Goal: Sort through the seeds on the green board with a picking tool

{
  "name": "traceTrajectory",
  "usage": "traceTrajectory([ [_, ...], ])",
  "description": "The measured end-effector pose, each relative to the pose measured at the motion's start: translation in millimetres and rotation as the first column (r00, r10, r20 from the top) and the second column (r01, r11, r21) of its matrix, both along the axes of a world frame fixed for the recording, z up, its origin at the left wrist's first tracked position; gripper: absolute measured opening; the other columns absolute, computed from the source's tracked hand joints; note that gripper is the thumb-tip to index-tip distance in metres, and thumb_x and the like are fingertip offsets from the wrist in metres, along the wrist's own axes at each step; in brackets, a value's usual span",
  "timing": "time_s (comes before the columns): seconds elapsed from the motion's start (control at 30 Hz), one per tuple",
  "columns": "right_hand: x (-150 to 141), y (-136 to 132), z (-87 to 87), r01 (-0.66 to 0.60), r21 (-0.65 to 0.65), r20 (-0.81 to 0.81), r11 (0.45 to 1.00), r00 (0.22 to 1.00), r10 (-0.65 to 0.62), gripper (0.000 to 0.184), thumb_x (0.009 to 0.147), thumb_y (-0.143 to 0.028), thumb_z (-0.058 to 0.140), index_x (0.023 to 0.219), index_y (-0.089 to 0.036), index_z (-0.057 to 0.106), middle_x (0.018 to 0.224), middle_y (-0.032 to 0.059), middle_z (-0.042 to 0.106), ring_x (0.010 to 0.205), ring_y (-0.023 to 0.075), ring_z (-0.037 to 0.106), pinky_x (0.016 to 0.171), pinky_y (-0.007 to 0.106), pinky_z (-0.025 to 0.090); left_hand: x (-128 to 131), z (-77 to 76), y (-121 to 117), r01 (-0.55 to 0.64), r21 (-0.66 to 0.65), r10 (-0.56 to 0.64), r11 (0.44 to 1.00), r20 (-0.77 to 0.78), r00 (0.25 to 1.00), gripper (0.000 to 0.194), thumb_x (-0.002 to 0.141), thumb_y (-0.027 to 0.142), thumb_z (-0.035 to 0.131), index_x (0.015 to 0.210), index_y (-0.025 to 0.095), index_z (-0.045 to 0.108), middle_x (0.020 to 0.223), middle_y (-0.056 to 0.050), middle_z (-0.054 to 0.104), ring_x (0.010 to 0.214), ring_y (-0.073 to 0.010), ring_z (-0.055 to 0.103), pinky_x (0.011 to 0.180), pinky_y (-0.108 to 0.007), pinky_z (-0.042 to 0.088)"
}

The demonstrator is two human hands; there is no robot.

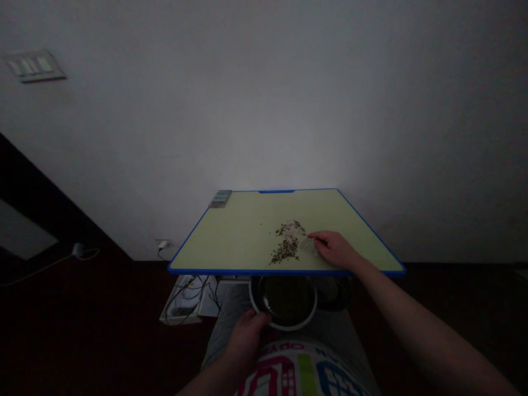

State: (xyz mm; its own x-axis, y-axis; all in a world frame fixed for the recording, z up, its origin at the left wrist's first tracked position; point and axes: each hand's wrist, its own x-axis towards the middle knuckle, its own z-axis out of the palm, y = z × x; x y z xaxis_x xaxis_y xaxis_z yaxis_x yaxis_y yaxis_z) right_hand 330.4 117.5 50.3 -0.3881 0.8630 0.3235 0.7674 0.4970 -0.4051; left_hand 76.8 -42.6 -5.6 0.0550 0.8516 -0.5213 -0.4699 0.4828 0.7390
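Note:
My left hand (247, 333) is closed on the near-left rim of a round bowl (284, 327). The bowl sits over my lap, below the table's front edge, and looks dark green inside. Over the pale table (231, 236), my right hand (335, 250) grips a clear, round-edged piece (307, 247) whose exact kind I cannot make out. Just left of that piece lie scattered small greenish-brown grains (285, 250). Pale pinkish grains (292, 227) mixed with darker ones lie behind them.
A second dark container (341, 297) stands right of the bowl, partly under the table. Left of my legs, a white box (181, 316) holds cables. A blue rim (214, 271) edges the table, which backs onto a wall (280, 110) with a plugged-in charger (164, 245).

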Motion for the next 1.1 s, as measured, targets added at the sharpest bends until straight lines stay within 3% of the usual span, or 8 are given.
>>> traceTrajectory([
  [0.27,-4.7,-1.7,1.4,-0.111,-0.028,-0.022,0.993,0.994,0.111,0.034,0.084,-0.018,0.046,0.108,-0.017,0.070,0.107,0.0086,0.072,0.099,0.0216,0.066,0.089,0.034,0.050,-1.0,-2.5,-0.5,0.008,0.007,-0.008,1.000,-0.001,1.000,0.018,0.062,0.016,0.064,0.079,0.014,0.067,0.076,-0.008,0.076,0.075,-0.0242,0.071,0.074,-0.035,0.054],
  [0.47,-7.3,1.4,1.3,-0.039,0.005,-0.018,0.999,0.999,0.039,0.034,0.085,-0.019,0.045,0.110,-0.015,0.069,0.108,0.0109,0.071,0.100,0.0230,0.066,0.091,0.036,0.049,1.3,2.9,-1.1,-0.002,-0.001,0.002,1.000,-0.019,1.000,0.015,0.060,0.015,0.062,0.074,0.016,0.067,0.072,-0.007,0.076,0.072,-0.0233,0.070,0.070,-0.033,0.054],
  [0.73,-4.6,1.7,-1.7,-0.129,-0.007,-0.031,0.992,0.991,0.129,0.035,0.084,-0.018,0.046,0.109,-0.016,0.070,0.106,0.0098,0.072,0.097,0.0226,0.067,0.087,0.036,0.050,0.0,0.8,-0.8,-0.005,0.008,0.005,1.000,-0.034,0.999,0.016,0.059,0.016,0.063,0.074,0.015,0.068,0.073,-0.005,0.076,0.070,-0.0215,0.070,0.066,-0.031,0.054],
  [1.1,-5.0,-1.0,0.3,-0.127,-0.002,-0.058,0.992,0.990,0.127,0.034,0.083,-0.019,0.046,0.107,-0.017,0.071,0.104,0.0093,0.073,0.096,0.0223,0.067,0.086,0.036,0.051,-0.9,-0.2,-1.5,-0.008,-0.008,0.008,1.000,-0.033,0.999,0.016,0.060,0.016,0.063,0.075,0.013,0.067,0.074,-0.007,0.076,0.068,-0.0207,0.069,0.063,-0.029,0.053],
])
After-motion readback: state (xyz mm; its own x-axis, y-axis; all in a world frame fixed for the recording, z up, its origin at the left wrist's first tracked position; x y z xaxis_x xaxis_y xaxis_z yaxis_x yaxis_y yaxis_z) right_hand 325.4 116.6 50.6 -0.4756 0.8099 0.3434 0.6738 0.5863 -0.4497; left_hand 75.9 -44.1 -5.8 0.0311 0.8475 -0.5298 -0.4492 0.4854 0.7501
